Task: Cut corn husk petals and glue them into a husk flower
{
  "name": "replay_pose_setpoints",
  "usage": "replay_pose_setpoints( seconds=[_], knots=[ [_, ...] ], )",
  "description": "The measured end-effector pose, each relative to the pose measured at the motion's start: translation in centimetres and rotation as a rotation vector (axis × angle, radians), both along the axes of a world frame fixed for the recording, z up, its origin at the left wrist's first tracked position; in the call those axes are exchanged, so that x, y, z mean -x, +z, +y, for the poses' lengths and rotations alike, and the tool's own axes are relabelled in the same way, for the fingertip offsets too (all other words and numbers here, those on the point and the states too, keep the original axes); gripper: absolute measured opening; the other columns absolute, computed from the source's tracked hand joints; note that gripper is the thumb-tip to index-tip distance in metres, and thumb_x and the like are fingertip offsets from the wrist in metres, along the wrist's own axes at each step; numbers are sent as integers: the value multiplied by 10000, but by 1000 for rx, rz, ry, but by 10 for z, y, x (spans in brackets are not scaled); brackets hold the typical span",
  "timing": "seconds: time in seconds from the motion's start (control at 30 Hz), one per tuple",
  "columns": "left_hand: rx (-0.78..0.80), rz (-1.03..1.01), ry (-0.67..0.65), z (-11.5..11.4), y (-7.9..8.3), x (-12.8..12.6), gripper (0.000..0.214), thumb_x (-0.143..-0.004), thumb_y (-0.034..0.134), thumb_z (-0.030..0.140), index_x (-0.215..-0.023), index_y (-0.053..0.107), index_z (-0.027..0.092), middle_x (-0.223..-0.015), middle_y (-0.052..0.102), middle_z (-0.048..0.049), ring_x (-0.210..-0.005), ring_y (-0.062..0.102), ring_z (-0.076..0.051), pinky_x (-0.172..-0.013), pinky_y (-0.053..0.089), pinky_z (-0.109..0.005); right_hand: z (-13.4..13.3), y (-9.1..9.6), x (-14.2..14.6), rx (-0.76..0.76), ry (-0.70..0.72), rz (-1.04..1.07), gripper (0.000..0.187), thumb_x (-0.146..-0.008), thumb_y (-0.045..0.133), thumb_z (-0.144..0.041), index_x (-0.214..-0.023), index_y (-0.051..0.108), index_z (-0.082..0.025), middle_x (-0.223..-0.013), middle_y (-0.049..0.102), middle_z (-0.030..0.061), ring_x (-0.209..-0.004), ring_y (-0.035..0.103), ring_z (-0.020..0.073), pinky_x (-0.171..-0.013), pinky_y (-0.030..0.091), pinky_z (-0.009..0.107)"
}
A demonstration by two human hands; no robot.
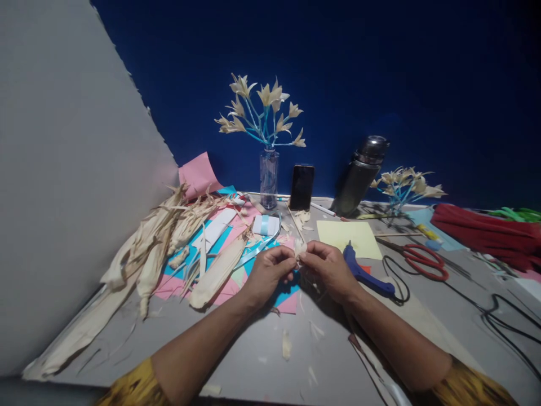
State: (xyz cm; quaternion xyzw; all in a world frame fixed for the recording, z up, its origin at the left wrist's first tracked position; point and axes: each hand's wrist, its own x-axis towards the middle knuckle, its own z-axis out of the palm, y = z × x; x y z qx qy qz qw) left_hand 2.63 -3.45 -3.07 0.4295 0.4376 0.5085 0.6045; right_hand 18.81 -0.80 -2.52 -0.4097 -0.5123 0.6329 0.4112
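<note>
My left hand (270,272) and my right hand (327,268) meet over the middle of the grey table (236,349). Both are closed in a pinch on a small pale piece of corn husk (299,248) held between the fingertips. Dried corn husks (169,237) lie in a heap to the left, on pink and blue paper sheets (211,248). A blue glue gun (363,273) lies just right of my right hand, its black cord (486,304) trailing off to the right.
A glass bottle (269,177) with husk flowers on blue stems stands at the back, beside a dark phone (302,187) and a metal flask (359,175). Red-handled scissors (422,260), yellow paper (349,237), another flower bunch (403,189) and red material (486,234) lie to the right. A grey board (63,169) leans on the left.
</note>
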Motion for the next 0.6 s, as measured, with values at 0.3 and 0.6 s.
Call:
replay_pose_setpoints(
  seconds=[0.3, 0.6],
  knots=[
    [72, -180, -2, 2, -5, -3, 323, -704, 826, 377, -777, 617, 142, -668, 636, -1, -476, 498, -63, -481, 373, -197, 0, -6, 5, 31, -37, 56, 335, -742, 791, -428, -682, 582, -173, -568, 571, -37, -461, 370, 68, -458, 238, 208],
    [8, -34, 53, 2, -5, -2, 296, -743, 789, 391, -757, 614, 152, -579, 600, 25, -463, 477, -66, -486, 360, -195, -3, -7, 4, -92, -66, -85, 308, -768, 761, -412, -677, 595, -169, -569, 531, -34, -505, 375, 85, -475, 260, 218]
  ],
)
